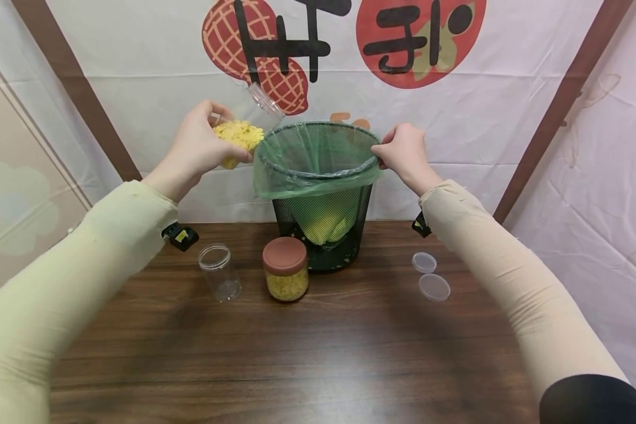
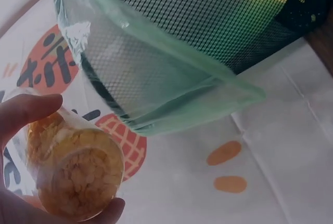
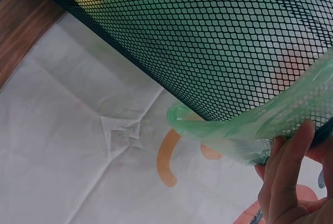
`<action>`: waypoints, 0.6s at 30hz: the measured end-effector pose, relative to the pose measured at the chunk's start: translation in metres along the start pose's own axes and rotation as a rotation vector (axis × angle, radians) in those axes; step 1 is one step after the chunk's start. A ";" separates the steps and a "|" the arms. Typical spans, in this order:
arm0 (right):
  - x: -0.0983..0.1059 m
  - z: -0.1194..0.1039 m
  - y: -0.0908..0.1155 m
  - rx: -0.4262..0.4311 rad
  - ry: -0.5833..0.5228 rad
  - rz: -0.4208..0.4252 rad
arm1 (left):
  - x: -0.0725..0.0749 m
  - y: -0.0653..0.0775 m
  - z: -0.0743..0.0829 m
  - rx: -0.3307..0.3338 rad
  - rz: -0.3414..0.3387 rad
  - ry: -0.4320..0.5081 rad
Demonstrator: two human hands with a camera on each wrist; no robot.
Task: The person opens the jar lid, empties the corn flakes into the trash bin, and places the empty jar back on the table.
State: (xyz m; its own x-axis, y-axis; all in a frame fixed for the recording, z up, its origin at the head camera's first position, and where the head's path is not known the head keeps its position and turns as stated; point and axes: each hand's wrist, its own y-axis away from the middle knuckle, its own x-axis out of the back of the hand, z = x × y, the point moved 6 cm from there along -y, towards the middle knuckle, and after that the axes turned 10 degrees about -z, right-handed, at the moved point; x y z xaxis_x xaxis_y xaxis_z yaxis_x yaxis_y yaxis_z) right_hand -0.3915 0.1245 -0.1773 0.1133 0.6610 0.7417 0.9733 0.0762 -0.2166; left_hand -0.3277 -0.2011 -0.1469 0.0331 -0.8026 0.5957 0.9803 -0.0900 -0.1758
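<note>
Green-lined bin (image 1: pixel 357 212) at 3 o'clk from L hand (image 1: pixel 204 138) gripping jar (image 1: pixel 246 128), axis to 1; R hand (image 1: pixel 403 150) pinching rim (image 1: pixel 318 176).

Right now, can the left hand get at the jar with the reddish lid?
Probably not: the left hand has its grip round a tilted clear jar. With that set down, likely yes; the lidded jar stands on the table with nothing over it.

Fingers (image 3: pixel 289 169) gripping green liner (image 3: pixel 229 133), mesh bin (image 3: pixel 197 42)
</note>
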 end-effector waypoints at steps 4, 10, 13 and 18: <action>-0.001 0.000 0.000 0.004 0.012 0.006 | 0.001 -0.008 0.007 0.010 -0.001 -0.029; -0.001 0.001 0.000 0.003 0.009 0.006 | 0.001 -0.018 0.014 0.057 -0.015 -0.059; -0.001 0.001 -0.001 0.001 0.014 0.006 | 0.000 -0.022 0.015 0.069 -0.019 -0.081; -0.001 0.001 0.000 -0.001 0.012 0.008 | -0.002 -0.027 0.016 0.082 -0.031 -0.112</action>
State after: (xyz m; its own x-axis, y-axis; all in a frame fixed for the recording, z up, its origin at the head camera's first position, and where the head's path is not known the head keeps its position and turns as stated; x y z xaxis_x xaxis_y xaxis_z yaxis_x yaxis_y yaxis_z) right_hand -0.3922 0.1244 -0.1785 0.1233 0.6529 0.7474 0.9725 0.0704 -0.2219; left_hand -0.3515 -0.1878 -0.1307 0.0193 -0.7289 0.6844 0.9937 -0.0617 -0.0937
